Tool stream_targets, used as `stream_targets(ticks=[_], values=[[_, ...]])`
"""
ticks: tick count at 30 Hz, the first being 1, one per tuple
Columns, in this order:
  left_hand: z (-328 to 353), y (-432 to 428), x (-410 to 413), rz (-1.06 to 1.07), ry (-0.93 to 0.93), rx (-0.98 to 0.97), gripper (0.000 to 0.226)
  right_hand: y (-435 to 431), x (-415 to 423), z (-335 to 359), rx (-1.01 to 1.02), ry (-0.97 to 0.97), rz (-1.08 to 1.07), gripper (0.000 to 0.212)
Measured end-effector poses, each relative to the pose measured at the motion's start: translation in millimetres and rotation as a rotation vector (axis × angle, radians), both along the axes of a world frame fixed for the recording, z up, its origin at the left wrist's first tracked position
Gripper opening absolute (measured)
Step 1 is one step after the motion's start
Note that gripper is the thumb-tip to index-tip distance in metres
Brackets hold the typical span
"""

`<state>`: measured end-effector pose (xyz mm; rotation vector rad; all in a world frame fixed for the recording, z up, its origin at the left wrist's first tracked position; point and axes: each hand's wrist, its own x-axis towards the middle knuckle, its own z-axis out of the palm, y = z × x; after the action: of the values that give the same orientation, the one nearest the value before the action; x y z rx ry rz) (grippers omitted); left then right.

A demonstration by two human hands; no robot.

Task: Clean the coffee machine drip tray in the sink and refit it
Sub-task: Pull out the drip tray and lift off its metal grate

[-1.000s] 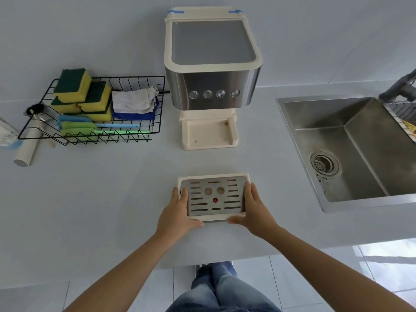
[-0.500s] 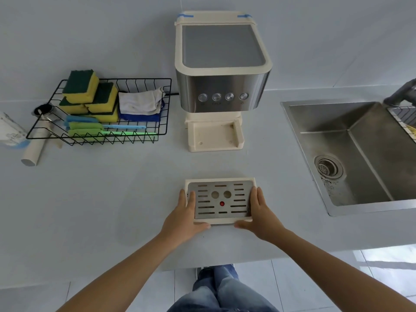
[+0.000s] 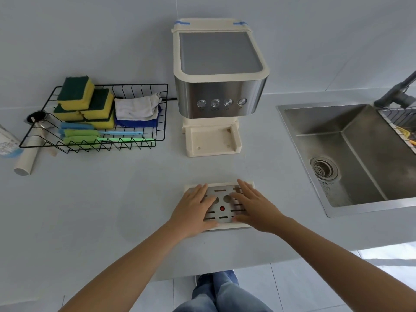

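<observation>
Cream drip tray (image 3: pixel 219 226) lies flat, long axis left-right — left hand (image 3: pixel 195 210) and right hand (image 3: pixel 254 207) spread open on top.

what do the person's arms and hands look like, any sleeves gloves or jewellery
Both forearms are bare as far up as the frame shows, with no sleeve in view. The left hand and right hand wear no gloves. No rings, watch or bracelets are visible on the fingers or wrists. The only clothing in view is blue denim jeans below the counter edge.
</observation>
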<state>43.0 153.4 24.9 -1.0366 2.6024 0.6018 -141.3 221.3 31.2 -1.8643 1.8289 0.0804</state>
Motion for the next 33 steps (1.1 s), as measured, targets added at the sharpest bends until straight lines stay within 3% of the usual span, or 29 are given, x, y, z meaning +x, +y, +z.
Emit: stream_targets(ticks=[10,33], values=[[-9,-4,-1,-0.110,-0.037,0.046,0.074,-8,2,-4,0.072,0.037,0.139,0.061],[-3,-8,-5,-0.052,0.030,0.076,0.059,-15,-9,-6,0.041,0.000,0.153,0.058]])
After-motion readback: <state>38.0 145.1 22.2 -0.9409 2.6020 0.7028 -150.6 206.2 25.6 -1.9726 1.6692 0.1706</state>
